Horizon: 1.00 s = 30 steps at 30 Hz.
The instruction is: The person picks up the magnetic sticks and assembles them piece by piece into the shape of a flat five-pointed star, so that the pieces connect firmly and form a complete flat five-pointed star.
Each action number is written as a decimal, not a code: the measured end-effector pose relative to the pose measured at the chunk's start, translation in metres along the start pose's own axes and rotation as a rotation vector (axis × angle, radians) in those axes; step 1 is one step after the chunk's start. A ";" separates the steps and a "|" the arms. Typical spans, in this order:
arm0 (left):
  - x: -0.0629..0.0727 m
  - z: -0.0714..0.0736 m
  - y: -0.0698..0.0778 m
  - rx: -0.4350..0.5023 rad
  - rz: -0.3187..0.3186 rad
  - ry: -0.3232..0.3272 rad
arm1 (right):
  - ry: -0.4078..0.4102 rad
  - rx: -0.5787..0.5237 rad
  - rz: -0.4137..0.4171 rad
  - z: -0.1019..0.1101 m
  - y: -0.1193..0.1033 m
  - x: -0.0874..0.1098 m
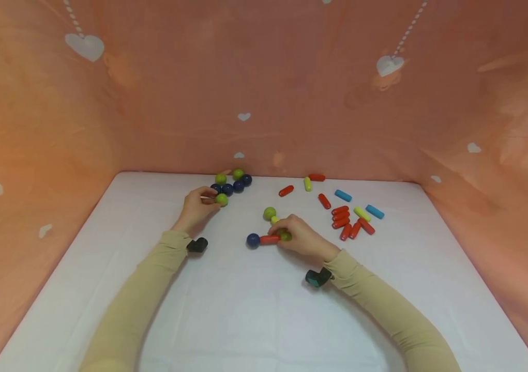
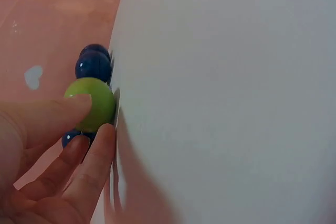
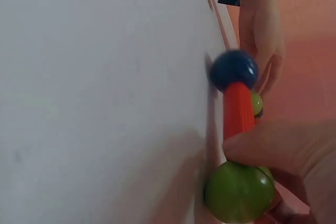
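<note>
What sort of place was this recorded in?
Probably a makeshift recording booth indoors: a white table, heart-patterned orange fabric rising behind it and on both sides, and black wrist-worn devices.

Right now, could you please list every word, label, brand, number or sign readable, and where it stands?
No text is readable.
The orange patterned backdrop bears white hearts, no lettering.
Glossy balls and coloured rods show none.
Any marks on the black wrist cameras are too small to read.

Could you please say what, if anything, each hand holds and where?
Left hand: green ball, by its side. Right hand: red rod, by the end opposite the blue ball.
</note>
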<state>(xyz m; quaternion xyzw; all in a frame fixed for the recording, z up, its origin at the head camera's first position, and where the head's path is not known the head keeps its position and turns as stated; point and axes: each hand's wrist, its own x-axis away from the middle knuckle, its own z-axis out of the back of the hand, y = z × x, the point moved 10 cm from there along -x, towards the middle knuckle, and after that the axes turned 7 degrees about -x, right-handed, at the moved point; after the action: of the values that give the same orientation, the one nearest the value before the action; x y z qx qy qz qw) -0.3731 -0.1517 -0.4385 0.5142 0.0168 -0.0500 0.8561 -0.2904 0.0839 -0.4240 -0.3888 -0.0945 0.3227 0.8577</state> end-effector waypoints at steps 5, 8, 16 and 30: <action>0.000 -0.003 0.002 -0.003 -0.015 -0.003 | -0.015 0.027 0.002 0.003 0.003 0.001; 0.001 -0.004 0.005 -0.027 -0.033 0.002 | -0.023 0.046 0.009 0.006 0.005 -0.001; 0.002 -0.019 0.038 -0.054 -0.147 -0.003 | -0.032 0.132 0.069 0.017 0.007 -0.009; 0.012 -0.088 0.053 -0.058 -0.154 -0.402 | 0.013 0.062 0.051 0.029 0.016 -0.027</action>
<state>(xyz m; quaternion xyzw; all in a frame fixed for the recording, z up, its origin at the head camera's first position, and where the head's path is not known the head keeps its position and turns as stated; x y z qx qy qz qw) -0.3537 -0.0501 -0.4344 0.4663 -0.1137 -0.2162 0.8502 -0.3312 0.0925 -0.4140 -0.3664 -0.0689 0.3446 0.8615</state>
